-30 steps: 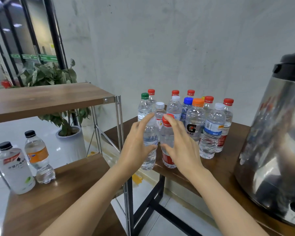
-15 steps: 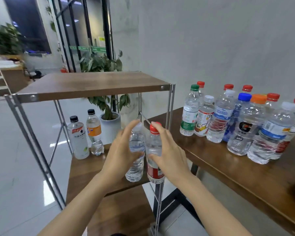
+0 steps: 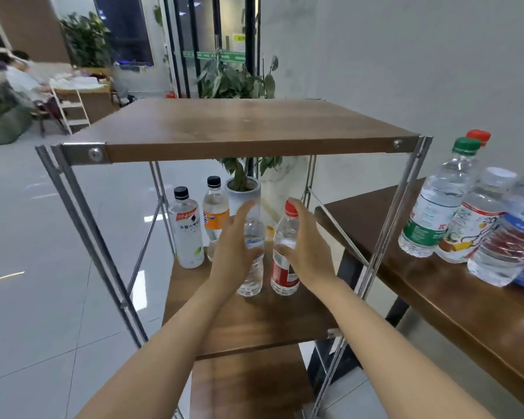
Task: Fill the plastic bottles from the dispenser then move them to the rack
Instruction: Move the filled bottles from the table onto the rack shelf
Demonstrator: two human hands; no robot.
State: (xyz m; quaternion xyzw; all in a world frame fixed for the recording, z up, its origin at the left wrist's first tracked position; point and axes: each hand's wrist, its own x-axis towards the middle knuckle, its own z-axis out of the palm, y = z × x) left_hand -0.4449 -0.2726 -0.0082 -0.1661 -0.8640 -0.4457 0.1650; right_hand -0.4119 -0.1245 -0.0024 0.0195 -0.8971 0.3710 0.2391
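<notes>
L hand (image 3: 233,255) & R hand (image 3: 307,252) moved clear btl (image 3: 253,272) & red-label btl (image 3: 285,269) from table (image 3: 436,300) onto rack (image 3: 254,322) mid shelf, toward front edge; fingers (image 3: 241,219) curled round both, release next

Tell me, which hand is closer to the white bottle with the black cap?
Left. The left hand, gripping a clear bottle, is just right of the white bottle; the right hand, holding the red-capped bottle, is farther to the right.

At frame centre, my left hand (image 3: 233,252) grips a clear bottle (image 3: 252,278) and my right hand (image 3: 306,255) grips a red-capped bottle (image 3: 283,275), upright side by side at the rack (image 3: 254,128)'s middle shelf (image 3: 248,322).
</notes>
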